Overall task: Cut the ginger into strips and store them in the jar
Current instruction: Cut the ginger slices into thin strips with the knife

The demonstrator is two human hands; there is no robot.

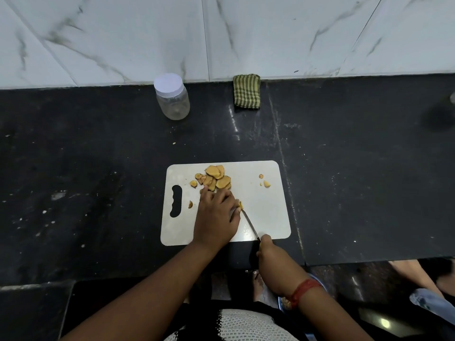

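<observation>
A white cutting board (266,217) lies on the black counter. A pile of flat ginger slices (216,178) sits at its far middle, with a few small scraps (266,183) to the right. My left hand (216,217) presses down on a small ginger piece (241,205), which peeks out at my fingertips. My right hand (267,252) grips the dark handle of a knife (250,225); its blade tip reaches that piece. A clear jar (173,99) with a white lid on stands far back, left of centre.
A folded green checked cloth (247,91) lies against the marble wall at the back. The counter's front edge runs just below the board. A bowl (285,303) sits low under my right wrist. Another person's legs (418,279) show at the lower right.
</observation>
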